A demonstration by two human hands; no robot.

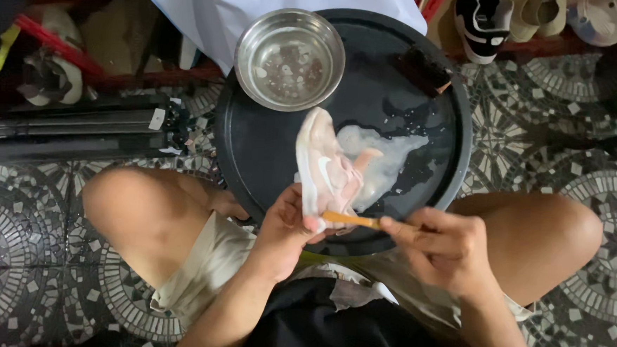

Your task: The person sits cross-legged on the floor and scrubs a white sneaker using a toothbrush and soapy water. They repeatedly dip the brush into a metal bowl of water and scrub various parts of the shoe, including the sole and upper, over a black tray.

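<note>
My left hand [286, 224] grips the heel end of a white and pink sneaker [326, 166], holding it tilted above a round black tray [253, 149]. My right hand [440, 244] holds a small brush with an orange handle [352, 219], its head pressed against the shoe near my left thumb. Soapy white foam [392, 160] is spread on the tray under the shoe.
A steel bowl [290, 58] with a little soapy water sits on the tray's far left. A dark scrub brush [421, 71] lies at the tray's far right. Shoes [483, 18] stand on a rack behind. A folded tripod [72, 126] lies left on the patterned floor.
</note>
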